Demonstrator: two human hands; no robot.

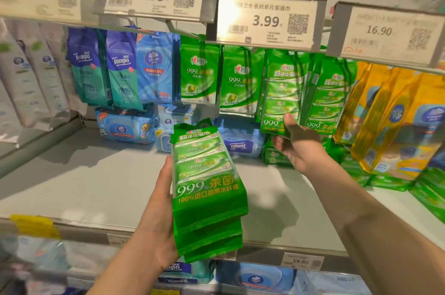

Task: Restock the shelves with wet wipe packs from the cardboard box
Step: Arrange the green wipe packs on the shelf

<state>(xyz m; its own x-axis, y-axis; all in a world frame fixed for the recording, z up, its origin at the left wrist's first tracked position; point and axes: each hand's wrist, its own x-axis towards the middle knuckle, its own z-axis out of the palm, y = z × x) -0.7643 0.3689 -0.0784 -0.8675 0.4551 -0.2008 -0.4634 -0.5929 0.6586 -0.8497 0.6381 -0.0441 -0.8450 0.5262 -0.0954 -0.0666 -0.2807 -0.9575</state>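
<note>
Holding a stack of glossy green plastic wet wipe packs (pixel 208 188), the left hand (pixel 156 217) has its palm along the stack's left edge and under it, fingers wrapped out of sight behind; the stack tilts upward over the near edge of the pale grey shelf (pixel 96 181). At least three packs show at the fanned lower ends.

Further right and farther in, the right hand (pixel 298 147) reaches toward the hanging green multi-packs (pixel 283 94), its thumb touching the lower edge of the front one and its fingers curled loosely beneath; whether it actually grips that pack cannot be told. More green multi-packs (pixel 325 99) hang just beside, right of them.

Left of these hang two slimmer green single packs (pixel 199 73), then a light blue pack (pixel 155 68) and two dark blue and teal packs (pixel 106 70). Yellow packs (pixel 385 121) hang at the far right. Blue soft packs with lids (pixel 125 128) lie at the back of the shelf. White price tags (pixel 267 21) reading 3.99 and 16.90 line the rail above.
</note>
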